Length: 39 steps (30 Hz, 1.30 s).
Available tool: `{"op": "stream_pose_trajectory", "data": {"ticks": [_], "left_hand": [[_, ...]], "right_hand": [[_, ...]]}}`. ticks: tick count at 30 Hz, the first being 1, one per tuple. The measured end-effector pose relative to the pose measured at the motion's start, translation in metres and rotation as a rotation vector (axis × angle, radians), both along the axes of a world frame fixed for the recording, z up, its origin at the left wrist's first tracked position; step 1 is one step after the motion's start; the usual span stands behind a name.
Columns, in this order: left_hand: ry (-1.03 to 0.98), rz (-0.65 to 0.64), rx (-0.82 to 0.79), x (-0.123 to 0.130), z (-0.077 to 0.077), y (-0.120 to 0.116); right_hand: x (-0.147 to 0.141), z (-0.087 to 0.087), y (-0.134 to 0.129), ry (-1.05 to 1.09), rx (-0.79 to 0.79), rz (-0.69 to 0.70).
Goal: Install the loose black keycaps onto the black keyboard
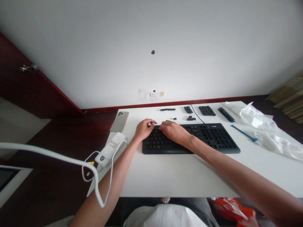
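Note:
A black full-size keyboard [210, 135] lies on the white table, its lower edge facing me. My left hand [143, 129] rests at its upper left corner, fingers bent, with a small gap between thumb and index finger. Close beside it, my right hand [171, 130] is over the upper key rows, its fingertips pinched together down at the keys. Whatever those fingertips hold, if anything, is hidden. Behind the keyboard lie loose black keycaps: a row [168, 109], a single keycap [175, 119], a small cluster [191, 118], a block [188, 109] and a larger block [207, 111].
A phone [120, 121] lies at the table's left, near a white power strip [111, 149] whose cable loops past my left forearm. To the right are a black remote-like object [226, 114], a blue brush-like tool [245, 133] and crumpled white plastic [258, 119]. The wall stands behind the table.

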<state>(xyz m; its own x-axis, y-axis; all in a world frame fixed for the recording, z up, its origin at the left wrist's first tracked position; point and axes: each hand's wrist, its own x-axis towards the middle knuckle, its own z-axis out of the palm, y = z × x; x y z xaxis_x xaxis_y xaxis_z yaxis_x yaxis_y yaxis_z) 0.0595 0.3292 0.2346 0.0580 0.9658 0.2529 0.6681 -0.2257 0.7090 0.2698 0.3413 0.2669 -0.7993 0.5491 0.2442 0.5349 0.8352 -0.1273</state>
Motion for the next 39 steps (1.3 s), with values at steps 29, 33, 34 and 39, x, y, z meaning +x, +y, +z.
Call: {"op": "stream_pose_trajectory", "data": {"ticks": [29, 33, 34, 39], "left_hand": [[0.090, 0.017, -0.107, 0.015, 0.004, -0.002], [0.106, 0.008, -0.090, 0.012, 0.002, -0.001], [0.105, -0.004, -0.086, 0.011, 0.002, -0.001], [0.085, -0.042, -0.094, 0.008, 0.003, -0.001]], "right_hand": [[0.082, -0.032, 0.079, 0.356, -0.211, -0.272], [0.082, -0.035, 0.082, 0.323, -0.223, -0.308], [0.082, -0.036, 0.083, 0.319, -0.217, -0.310], [0.082, -0.035, 0.081, 0.320, -0.216, -0.312]]}}
